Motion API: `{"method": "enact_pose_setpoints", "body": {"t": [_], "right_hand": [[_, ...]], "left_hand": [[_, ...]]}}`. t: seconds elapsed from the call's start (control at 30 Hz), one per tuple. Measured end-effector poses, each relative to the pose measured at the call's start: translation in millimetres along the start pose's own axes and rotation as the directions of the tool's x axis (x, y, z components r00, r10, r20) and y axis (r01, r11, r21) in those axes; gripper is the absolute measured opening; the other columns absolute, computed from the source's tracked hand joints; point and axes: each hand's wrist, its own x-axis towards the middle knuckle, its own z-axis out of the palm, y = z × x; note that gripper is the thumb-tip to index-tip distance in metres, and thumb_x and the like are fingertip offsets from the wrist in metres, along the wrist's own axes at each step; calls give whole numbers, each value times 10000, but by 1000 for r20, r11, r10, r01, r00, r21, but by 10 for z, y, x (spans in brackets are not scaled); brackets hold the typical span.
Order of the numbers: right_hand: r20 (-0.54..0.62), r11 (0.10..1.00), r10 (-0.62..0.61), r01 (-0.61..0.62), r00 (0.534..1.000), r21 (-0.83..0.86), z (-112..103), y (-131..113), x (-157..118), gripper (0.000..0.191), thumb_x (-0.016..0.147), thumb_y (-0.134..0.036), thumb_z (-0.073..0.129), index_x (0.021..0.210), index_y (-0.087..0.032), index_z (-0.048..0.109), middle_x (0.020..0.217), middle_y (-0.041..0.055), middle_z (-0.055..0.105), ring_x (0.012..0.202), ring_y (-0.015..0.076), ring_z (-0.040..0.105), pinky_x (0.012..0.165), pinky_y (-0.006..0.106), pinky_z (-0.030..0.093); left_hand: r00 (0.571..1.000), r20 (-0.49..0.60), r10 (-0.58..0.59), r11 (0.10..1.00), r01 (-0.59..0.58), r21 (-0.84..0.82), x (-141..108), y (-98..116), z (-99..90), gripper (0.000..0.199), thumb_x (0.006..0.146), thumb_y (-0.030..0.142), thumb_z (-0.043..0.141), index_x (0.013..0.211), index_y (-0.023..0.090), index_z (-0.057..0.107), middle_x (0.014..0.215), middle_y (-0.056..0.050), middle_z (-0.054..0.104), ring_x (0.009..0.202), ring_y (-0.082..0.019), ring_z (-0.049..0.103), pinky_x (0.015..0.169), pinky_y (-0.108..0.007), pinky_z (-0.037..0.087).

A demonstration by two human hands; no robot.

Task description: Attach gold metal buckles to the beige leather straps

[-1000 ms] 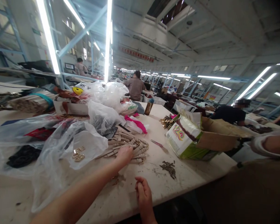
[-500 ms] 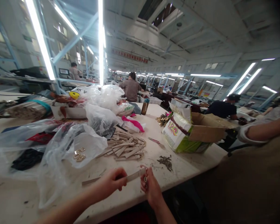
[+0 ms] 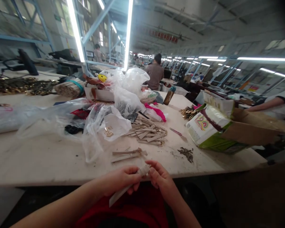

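Note:
Low at the table's near edge, my left hand (image 3: 128,180) is closed round a pale flat strap (image 3: 118,195), whose free end hangs down toward my lap. My right hand (image 3: 161,178) pinches the other end of the strap with thumb and fingers; small details there are blurred, and any metal part is hard to make out. Just beyond my hands lie two loose straps (image 3: 125,155) with brassy fittings at their right ends. Farther back is a heap of similar beige straps (image 3: 149,130). A few gold buckles (image 3: 108,131) rest on a clear plastic bag (image 3: 120,122).
To the right stand a green-and-white package (image 3: 201,126) and an open cardboard box (image 3: 249,131). Small dark pieces (image 3: 186,154), red-handled scissors (image 3: 178,132) and a brown bottle (image 3: 169,95) lie or stand nearby. Plastic bags (image 3: 133,82) pile up at the back. A co-worker (image 3: 155,74) sits beyond.
The view has swung right-to-left and down, so the table sits farther right. My hands have drawn closer together near the edge. Two straps now show on the table beyond them.

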Motion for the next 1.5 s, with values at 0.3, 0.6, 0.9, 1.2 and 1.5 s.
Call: {"method": "enact_pose_setpoints", "body": {"t": [0.3,0.6,0.9,1.2,1.5], "right_hand": [[52,979,-25,35,998,-198,71,6,-85,260,745,-410,663,884,-217,558,697,-41,468,609,103,403,575,234,332],[213,826,-11,129,977,-549,89,-96,-149,207,780,-351,619,939,-220,601,684,-29,505,634,136,445,593,258,336],[293,518,-24,263,956,-814,99,-134,-189,187,743,-295,667,839,-178,557,727,-9,544,653,147,467,584,257,312],[252,625,45,170,967,-762,42,-121,-203,329,711,-468,681,803,-174,563,663,-24,521,606,139,454,549,247,300],[337,661,74,207,939,-721,124,-163,-301,239,741,-394,649,746,-171,565,624,-42,467,572,107,408,527,236,277]], "left_hand": [[999,-16,48,991,-46,122,-182,-27,-53,434,821,609,376,808,182,451,662,42,489,532,-86,441,483,-200,335],[996,85,-9,993,-1,122,-186,-124,-53,251,847,435,424,818,189,464,654,44,477,542,-98,445,498,-206,358],[996,43,-82,934,62,352,-219,-77,-57,218,827,343,408,794,177,545,631,30,530,558,-121,496,524,-217,386],[976,-107,188,766,-78,638,-223,-44,78,263,779,332,522,1013,235,594,905,-5,652,795,-179,580,659,-231,403],[976,-72,207,718,-102,689,-290,-41,113,159,665,267,548,812,213,572,689,36,592,591,-122,514,494,-195,310]]}}
